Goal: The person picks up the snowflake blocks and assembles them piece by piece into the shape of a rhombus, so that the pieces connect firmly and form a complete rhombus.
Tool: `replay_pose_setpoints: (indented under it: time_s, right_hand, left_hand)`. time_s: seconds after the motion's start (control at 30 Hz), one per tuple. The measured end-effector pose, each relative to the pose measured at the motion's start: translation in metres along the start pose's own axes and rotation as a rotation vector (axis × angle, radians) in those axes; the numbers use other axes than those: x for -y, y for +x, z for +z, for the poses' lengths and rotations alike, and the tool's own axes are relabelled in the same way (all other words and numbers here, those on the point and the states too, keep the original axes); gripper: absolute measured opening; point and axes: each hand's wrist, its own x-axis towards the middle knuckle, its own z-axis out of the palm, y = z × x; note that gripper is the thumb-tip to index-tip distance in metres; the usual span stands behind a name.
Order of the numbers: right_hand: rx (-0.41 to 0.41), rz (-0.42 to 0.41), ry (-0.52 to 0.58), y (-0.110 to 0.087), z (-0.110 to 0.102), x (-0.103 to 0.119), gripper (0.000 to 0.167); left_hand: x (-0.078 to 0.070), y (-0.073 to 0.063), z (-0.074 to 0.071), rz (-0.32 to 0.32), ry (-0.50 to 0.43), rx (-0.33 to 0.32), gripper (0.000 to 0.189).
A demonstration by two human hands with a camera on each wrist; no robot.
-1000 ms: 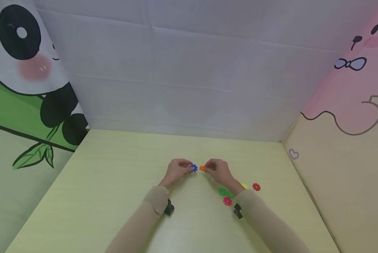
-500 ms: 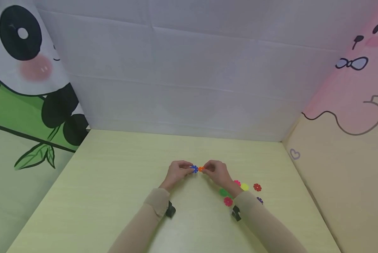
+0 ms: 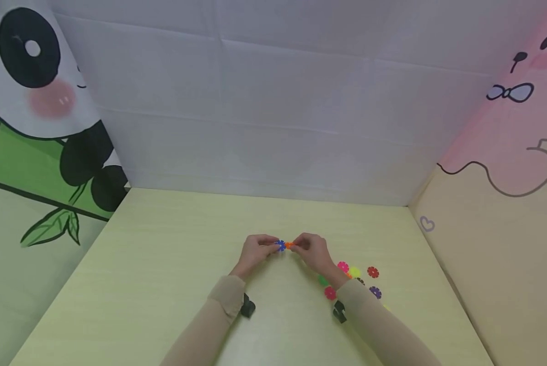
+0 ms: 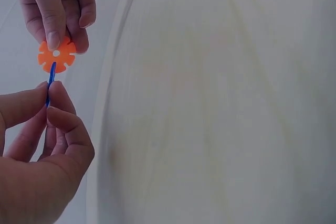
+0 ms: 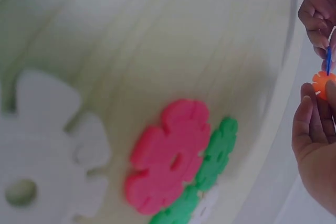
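Above the table, my left hand (image 3: 256,252) pinches a blue notched plastic disc (image 3: 281,246) between thumb and fingers. My right hand (image 3: 313,252) pinches an orange notched disc (image 4: 56,61) by its far edge. In the left wrist view the blue disc stands edge-on, its tip overlapping a slot at the orange disc's near rim. How deep it sits in the slot I cannot tell. A thin white piece (image 5: 332,34) shows by the left fingers in the right wrist view; most of it is hidden.
Loose discs lie by my right forearm: pink (image 3: 343,267), yellow (image 3: 355,272), red (image 3: 372,272) and purple-blue (image 3: 375,292), among several. A white disc (image 5: 47,150) and a green one (image 5: 218,153) show close to the right wrist camera. A pale wall (image 3: 273,152) stands behind the table.
The orange disc has moved left with my right hand, closing the gap, and now meets the blue disc. My left hand stays nearly in place. More loose discs show beside the right forearm.
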Motion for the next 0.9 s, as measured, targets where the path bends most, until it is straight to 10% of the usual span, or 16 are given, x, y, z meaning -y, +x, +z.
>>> replay_pose_setpoints:
  time_s: [0.9]
  right_hand:
    - [-0.050,-0.054,-0.018,0.000,0.008,0.002,0.006]
  left_hand:
    - [0.003,-0.002,-0.005,-0.034,-0.118,-0.024,0.016]
